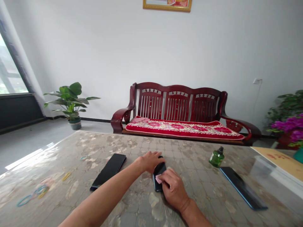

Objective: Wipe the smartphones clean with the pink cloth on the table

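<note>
The middle smartphone [160, 169] on the bench [139, 203] could skid if the left hand [150, 160], whose grip cannot be made out, steadies its far end too lightly while the right hand [175, 189], grip pinching a pink cloth [158, 179], pushes hard

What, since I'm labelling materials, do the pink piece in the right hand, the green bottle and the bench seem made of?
Pink piece: perhaps cloth or paper, matte with no shine.
Green bottle: glass or plastic, glossy, with see-through tint.
Bench: probably varnished wood, judging by shaped slats and reflections.
</note>
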`<action>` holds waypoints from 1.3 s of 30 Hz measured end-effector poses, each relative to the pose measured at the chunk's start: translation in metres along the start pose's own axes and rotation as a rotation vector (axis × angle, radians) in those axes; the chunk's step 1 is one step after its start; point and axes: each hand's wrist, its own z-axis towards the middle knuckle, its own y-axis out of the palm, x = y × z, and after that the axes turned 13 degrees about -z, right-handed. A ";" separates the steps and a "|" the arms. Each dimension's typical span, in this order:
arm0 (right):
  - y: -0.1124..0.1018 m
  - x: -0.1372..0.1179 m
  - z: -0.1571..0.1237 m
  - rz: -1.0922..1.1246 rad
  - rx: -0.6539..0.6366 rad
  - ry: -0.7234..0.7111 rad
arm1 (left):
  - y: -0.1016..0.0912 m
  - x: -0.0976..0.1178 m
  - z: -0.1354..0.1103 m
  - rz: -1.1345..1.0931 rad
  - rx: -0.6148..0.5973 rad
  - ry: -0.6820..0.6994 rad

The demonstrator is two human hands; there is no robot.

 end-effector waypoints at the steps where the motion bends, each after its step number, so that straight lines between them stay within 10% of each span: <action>1: 0.001 0.002 0.000 0.004 0.024 0.021 | -0.001 -0.002 -0.004 -0.018 -0.004 -0.046; 16: 0.001 0.034 0.000 -0.174 0.072 0.216 | 0.033 0.015 -0.076 -0.306 0.266 -0.326; 39: 0.017 -0.004 0.033 -0.366 -0.267 0.089 | 0.049 -0.003 -0.081 -0.464 0.384 -0.248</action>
